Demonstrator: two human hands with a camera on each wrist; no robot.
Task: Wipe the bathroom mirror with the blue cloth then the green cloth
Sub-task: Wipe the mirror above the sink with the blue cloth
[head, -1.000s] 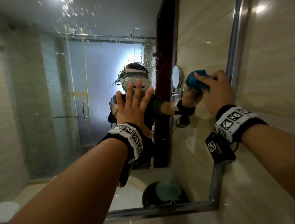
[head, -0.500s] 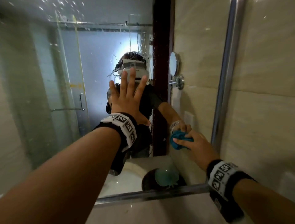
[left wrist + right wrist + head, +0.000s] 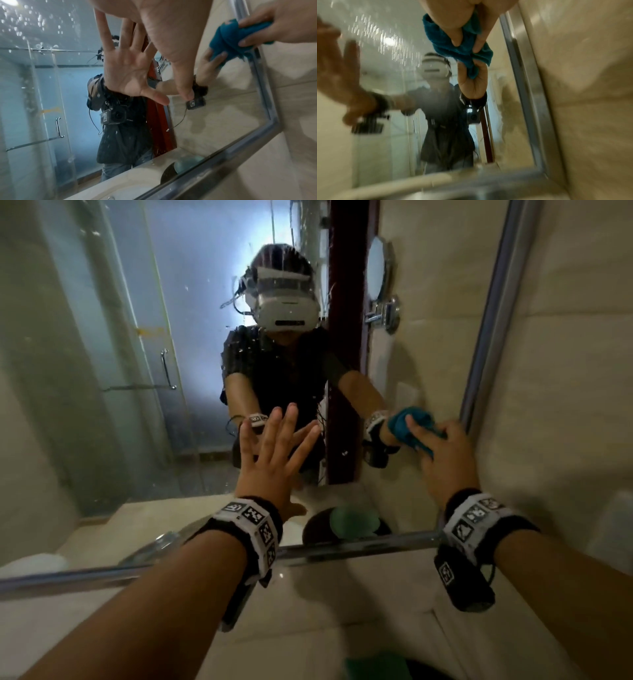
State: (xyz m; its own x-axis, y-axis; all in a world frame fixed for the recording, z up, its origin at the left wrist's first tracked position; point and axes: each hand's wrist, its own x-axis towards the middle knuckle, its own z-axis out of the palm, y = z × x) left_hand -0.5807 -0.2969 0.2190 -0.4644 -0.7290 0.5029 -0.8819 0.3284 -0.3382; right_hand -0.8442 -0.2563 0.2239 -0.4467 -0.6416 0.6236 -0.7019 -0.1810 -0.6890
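Note:
The mirror (image 3: 102, 371) carries water droplets and has a metal frame (image 3: 342, 549). My left hand (image 3: 274, 453) lies flat on the glass near the lower middle, fingers straight and spread. The left wrist view shows this left hand (image 3: 154, 27) and its palm reflected. My right hand (image 3: 442, 453) grips the bunched blue cloth (image 3: 414, 433) and presses it to the glass by the right frame, low down. The right wrist view shows fingers (image 3: 462, 27) curled round the blue cloth (image 3: 443, 44). The green cloth (image 3: 376, 660) lies below the mirror at the bottom edge.
Beige tiled wall (image 3: 565, 371) borders the mirror on the right and below. A pale counter with a basin shows only as a reflection (image 3: 171, 518). The glass also reflects a shower door, a dark door frame and a small round wall mirror.
My right hand has carried the blue cloth down from the mirror's upper right to its lower right, close to the frame. My left hand stays flat on the glass. The head view has tilted down.

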